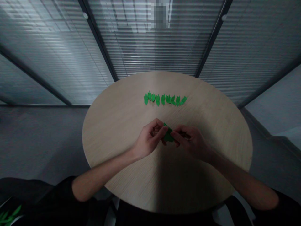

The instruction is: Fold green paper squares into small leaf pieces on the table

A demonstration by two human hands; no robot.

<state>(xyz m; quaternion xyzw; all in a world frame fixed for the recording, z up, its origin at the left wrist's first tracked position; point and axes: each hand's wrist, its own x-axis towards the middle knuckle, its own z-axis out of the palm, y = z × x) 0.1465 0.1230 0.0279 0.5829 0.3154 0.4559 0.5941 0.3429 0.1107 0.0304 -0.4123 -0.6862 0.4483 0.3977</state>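
A small piece of green paper (168,135) sits between my two hands above the middle of a round wooden table (117,125). My left hand (150,139) pinches its left side with curled fingers. My right hand (189,141) grips its right side, thumb and forefinger pressed on it. Farther back on the table lies a row of several small folded green paper pieces (164,99), side by side, apart from both hands.
Glass walls with closed blinds (152,40) stand behind the table. Grey floor (39,144) surrounds it. More green paper bits (8,215) show at the bottom left corner, below the table's level.
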